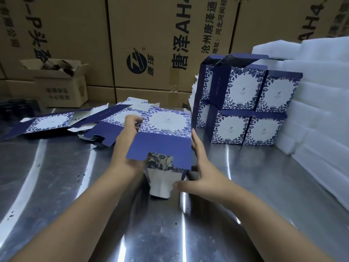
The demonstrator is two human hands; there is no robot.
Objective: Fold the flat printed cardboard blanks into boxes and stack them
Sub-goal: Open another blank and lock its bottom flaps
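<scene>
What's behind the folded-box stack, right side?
Brown shipping cartons rise behind the stack of folded boxes; white foam sheets stand behind and to its right. The stack hides the table surface there, so anything low behind it can't be seen.

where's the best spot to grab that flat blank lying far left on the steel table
The flat blank lies flat on the table, so only an edge offers purchase, and its right end runs in among the other blanks. Probably pinch its near dark-blue flap from the front-left, with the left hand once that frees the half-folded box.
</scene>
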